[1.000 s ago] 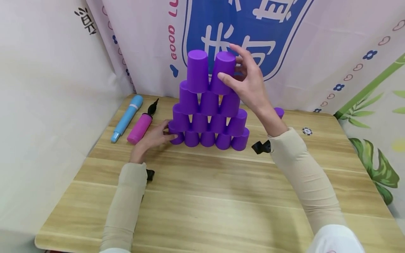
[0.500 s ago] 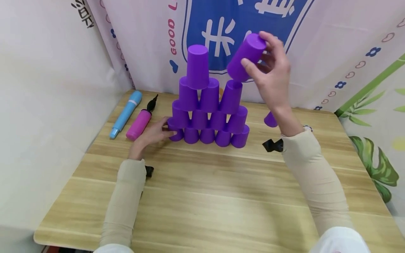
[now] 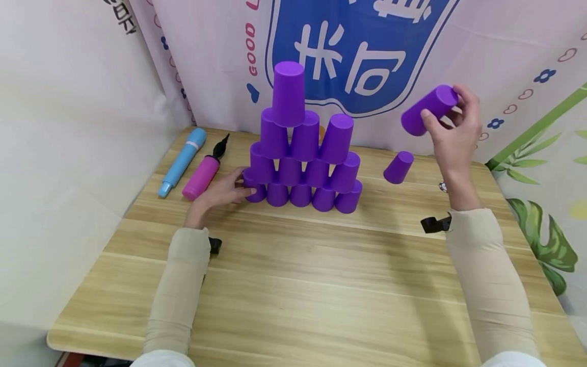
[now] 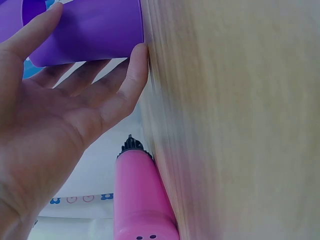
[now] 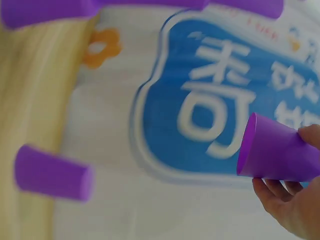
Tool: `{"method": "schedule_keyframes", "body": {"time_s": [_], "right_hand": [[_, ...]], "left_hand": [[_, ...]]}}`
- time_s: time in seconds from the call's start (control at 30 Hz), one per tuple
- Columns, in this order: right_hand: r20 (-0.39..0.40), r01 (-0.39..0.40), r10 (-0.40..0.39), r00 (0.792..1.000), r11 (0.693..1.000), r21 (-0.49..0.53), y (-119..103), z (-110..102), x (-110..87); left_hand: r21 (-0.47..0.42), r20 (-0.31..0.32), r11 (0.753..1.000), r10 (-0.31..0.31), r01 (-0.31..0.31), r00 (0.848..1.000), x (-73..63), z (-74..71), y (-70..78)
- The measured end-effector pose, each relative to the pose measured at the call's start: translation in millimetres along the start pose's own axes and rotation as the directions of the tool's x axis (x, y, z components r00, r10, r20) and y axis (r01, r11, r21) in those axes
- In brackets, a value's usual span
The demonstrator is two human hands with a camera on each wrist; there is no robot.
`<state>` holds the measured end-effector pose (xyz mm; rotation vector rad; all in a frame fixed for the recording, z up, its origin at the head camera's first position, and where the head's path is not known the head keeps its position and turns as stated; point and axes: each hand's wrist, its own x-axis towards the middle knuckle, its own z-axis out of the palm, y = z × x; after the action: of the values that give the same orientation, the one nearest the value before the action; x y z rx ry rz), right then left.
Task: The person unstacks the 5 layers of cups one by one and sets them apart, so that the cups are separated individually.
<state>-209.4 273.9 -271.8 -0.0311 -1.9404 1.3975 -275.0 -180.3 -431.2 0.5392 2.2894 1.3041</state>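
Purple cups, mouths down, stand stacked in a pyramid. A single cup tops the upper left. My left hand holds the bottom-left cup, thumb on one side and fingers around the other. To the right of the pyramid, my right hand grips a tilted purple cup in the air, thumb on the near side. Its mouth faces lower left in the head view. Below that, a lone purple cup stands on the table; the right wrist view shows it too, blurred.
Left of the pyramid lie a blue tube-shaped pump and a pink pump with a black nozzle. A small round chip lies by my right wrist. A printed curtain hangs behind the wooden table.
My right hand has lifted the top-right cup off the pyramid and carried it to the right, tilting it. The lone cup on the table is now uncovered. My left hand stays put.
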Motion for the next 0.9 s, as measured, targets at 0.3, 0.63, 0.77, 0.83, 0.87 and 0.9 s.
{"method": "schedule_keyframes", "body": {"time_s": [0.3, 0.63, 0.77, 0.83, 0.87, 0.9], "right_hand": [[-0.112, -0.162, 0.150, 0.982, 0.982, -0.101, 62.7, -25.1, 3.1], [-0.178, -0.294, 0.263, 0.948, 0.938, -0.183, 131.4, -32.0, -4.1], [-0.166, -0.352, 0.317, 0.934, 0.898, -0.264, 152.3, -32.0, -8.8], [-0.144, -0.380, 0.352, 0.925, 0.873, -0.307, 160.4, -31.8, -10.5], [-0.132, -0.388, 0.365, 0.922, 0.864, -0.322, 163.6, -31.3, -11.2], [-0.121, -0.397, 0.379, 0.918, 0.855, -0.334, 166.8, -30.8, -11.5]], "left_hand": [[-0.022, 0.013, 1.000, 0.002, -0.002, 1.000, -0.9, -1.3, 1.6], [0.001, 0.003, 1.000, 0.003, -0.003, 1.000, -1.8, -0.4, -0.5], [0.015, -0.002, 1.000, 0.004, -0.004, 1.000, -2.2, -0.6, 0.2], [0.013, -0.004, 1.000, 0.006, -0.006, 1.000, -3.0, -0.8, 0.2], [0.012, -0.005, 1.000, 0.007, -0.007, 1.000, -3.5, -1.0, 0.0], [0.009, -0.006, 1.000, 0.009, -0.008, 1.000, -4.2, -1.3, -0.2]]}}
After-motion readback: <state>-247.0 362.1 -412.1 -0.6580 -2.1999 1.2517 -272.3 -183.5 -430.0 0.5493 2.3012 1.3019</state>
